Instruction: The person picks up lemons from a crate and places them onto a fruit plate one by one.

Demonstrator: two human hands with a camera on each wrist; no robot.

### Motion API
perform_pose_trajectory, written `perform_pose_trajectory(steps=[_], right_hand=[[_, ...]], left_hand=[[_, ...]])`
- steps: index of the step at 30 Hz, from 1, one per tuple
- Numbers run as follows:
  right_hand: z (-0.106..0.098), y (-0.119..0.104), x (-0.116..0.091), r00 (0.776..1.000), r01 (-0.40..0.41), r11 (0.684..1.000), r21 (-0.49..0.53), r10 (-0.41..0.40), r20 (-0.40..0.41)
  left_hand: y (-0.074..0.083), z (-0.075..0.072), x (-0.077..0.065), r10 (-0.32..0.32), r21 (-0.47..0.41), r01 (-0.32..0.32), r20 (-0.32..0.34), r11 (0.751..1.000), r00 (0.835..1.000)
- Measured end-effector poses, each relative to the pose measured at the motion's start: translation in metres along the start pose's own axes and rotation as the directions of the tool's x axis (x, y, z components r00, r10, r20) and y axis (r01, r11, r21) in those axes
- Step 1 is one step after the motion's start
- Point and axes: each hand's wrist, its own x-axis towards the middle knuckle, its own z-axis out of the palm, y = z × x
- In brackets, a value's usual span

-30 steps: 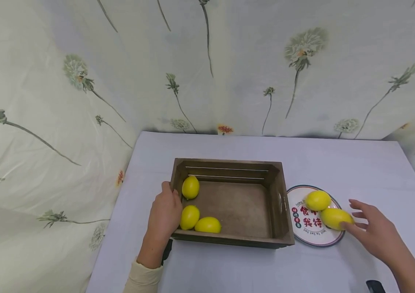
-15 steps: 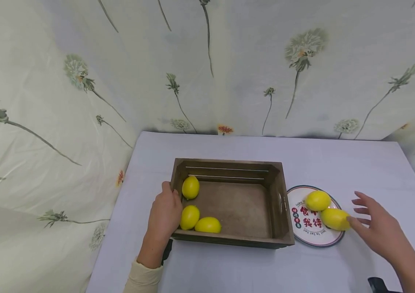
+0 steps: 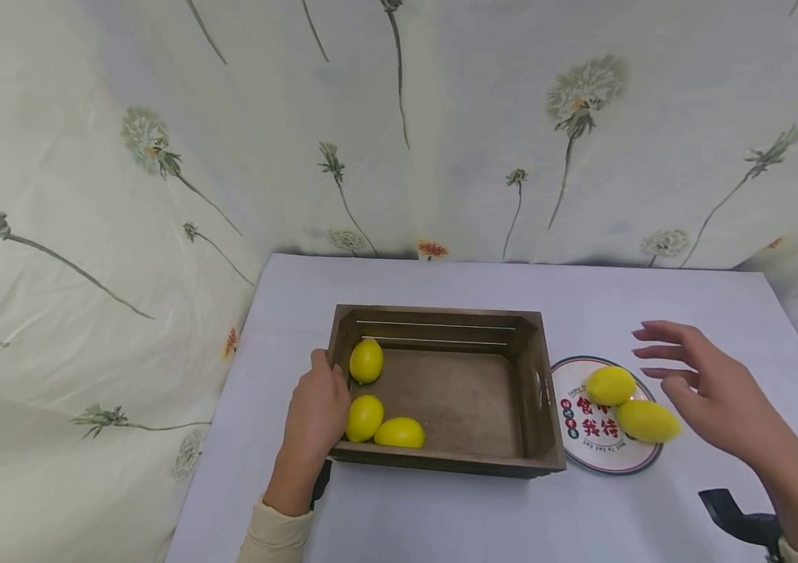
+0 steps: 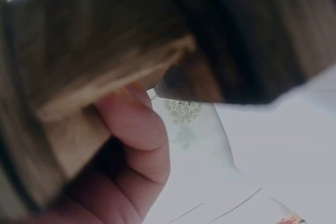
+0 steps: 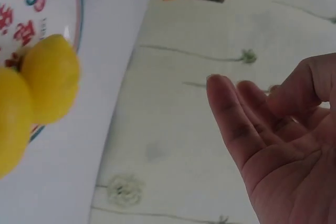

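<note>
A brown wooden crate (image 3: 462,399) stands on the table, three lemons lying along its left side, one of them a lemon (image 3: 400,432) by the front wall. My left hand (image 3: 319,410) grips the crate's left end; the left wrist view has curled fingers (image 4: 139,124) at its handle opening. To the right is a round plate (image 3: 585,446) with red lettering. It bears a rear lemon (image 3: 611,386) and a front lemon (image 3: 648,422) that juts over the rim. My right hand (image 3: 715,391), fingers loosely bent, hovers right of the plate, apart from both lemons and holding nothing.
White cloth covers the table (image 3: 441,516). A curtain (image 3: 469,117) printed with dandelions hangs behind it and along its left side. Near my right wrist a black strap mount (image 3: 739,520) sticks out.
The right hand has come off the front lemon, rising away from it and moving toward the back. That lemon now sits slightly farther right. Left hand and crate have stayed put.
</note>
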Motion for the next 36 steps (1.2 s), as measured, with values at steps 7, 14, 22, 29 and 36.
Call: perform_pose_trajectory(steps=[7, 14, 22, 29, 36], right_hand=[[-0.011, -0.060, 0.032, 0.983, 0.159, 0.971, 0.182, -0.172, 0.059], [-0.008, -0.100, 0.068, 0.927, 0.261, 0.904, 0.339, -0.332, 0.173], [0.039, -0.158, 0.118, 0.819, 0.267, 0.868, 0.418, -0.433, 0.377], [0.095, -0.183, 0.142, 0.717, 0.307, 0.881, 0.359, -0.462, 0.521], [0.154, -0.191, 0.151, 0.595, 0.343, 0.894, 0.289, -0.445, 0.669]], left_hand=[[0.000, 0.003, 0.002, 0.008, 0.003, -0.008, -0.016, 1.000, 1.000], [-0.001, 0.003, 0.004, 0.001, 0.010, -0.001, -0.001, 1.000, 1.000], [-0.008, -0.004, 0.002, -0.033, 0.026, 0.033, -0.006, 0.999, 0.999], [-0.004, -0.003, 0.000, -0.030, 0.018, 0.029, 0.008, 0.999, 1.000], [0.000, -0.001, 0.002, -0.034, 0.018, 0.033, 0.018, 0.999, 0.999]])
